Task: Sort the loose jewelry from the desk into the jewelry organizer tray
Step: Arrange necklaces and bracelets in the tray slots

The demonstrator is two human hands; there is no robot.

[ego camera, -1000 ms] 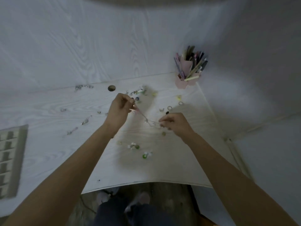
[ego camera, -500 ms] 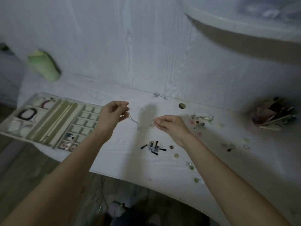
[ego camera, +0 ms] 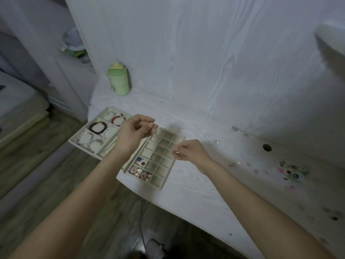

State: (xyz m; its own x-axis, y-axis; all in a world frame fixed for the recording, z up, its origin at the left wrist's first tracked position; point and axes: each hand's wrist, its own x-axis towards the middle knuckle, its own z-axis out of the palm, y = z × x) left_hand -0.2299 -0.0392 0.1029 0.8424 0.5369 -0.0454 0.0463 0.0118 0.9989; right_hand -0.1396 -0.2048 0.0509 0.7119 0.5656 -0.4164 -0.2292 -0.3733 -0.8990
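**Head view: a fine piece held over a part-filled tray**

The head view looks down on a white desk [ego camera: 196, 184] where the jewelry organizer tray [ego camera: 169, 181] sits at the left end. The left hand [ego camera: 133, 132] and the right hand [ego camera: 188, 152] hover above its grid of small compartments, each with fingertips pinched on a small glinting bit, probably the two ends of one thin chain; the strand between them is too faint to make out. Several bracelets [ego camera: 98, 127] already lie in the large sections, and a few coloured pieces [ego camera: 140, 171] fill the near small cells, while most cells look empty. Loose jewelry [ego camera: 291, 171] is scattered along the right of the desk, well apart from the tray, so I judge the sorting is well short of done.
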